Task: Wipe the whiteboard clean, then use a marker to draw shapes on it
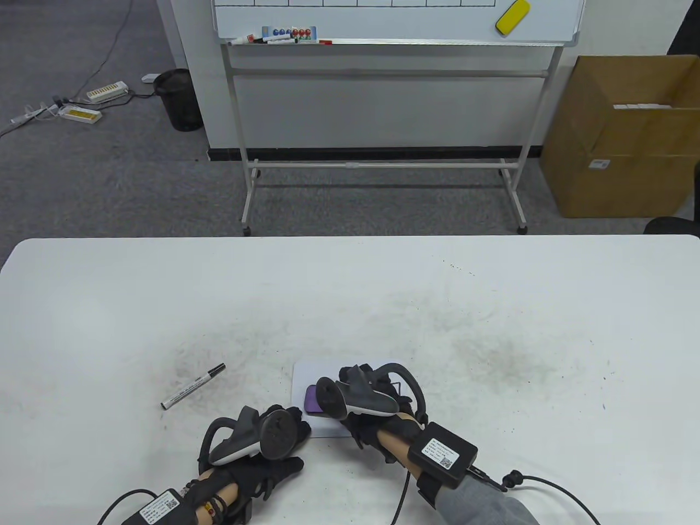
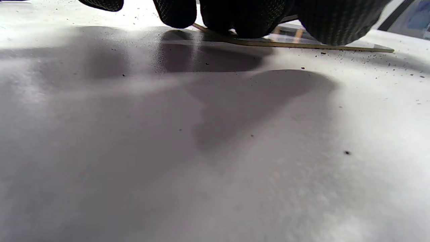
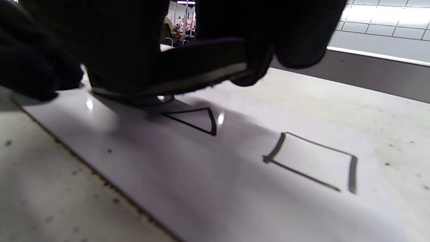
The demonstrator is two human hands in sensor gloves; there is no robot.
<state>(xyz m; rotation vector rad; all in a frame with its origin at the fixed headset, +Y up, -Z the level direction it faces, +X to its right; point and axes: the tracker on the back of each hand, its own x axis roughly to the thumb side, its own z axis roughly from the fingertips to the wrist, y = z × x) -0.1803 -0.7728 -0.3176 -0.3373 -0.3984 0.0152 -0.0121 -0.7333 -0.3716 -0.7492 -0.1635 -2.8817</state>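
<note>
Whiteboard (image 3: pixel 188 158) bears two drawn shapes; right fingers (image 3: pixel 295 37) grip one eraser (image 3: pixel 188 72), left fingers (image 2: pixel 174 11) press flat.

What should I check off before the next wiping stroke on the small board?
1. Eraser gripped by right hand: ok.
2. Eraser touching the small board: ok.
3. Left hand steadying the board's edge: ok.
4. Drawn shapes gone: not ok; a square and part of a triangle remain.
5. Marker clear of the board: ok, lying on the table.
6. Marker capped: cannot tell.
</note>
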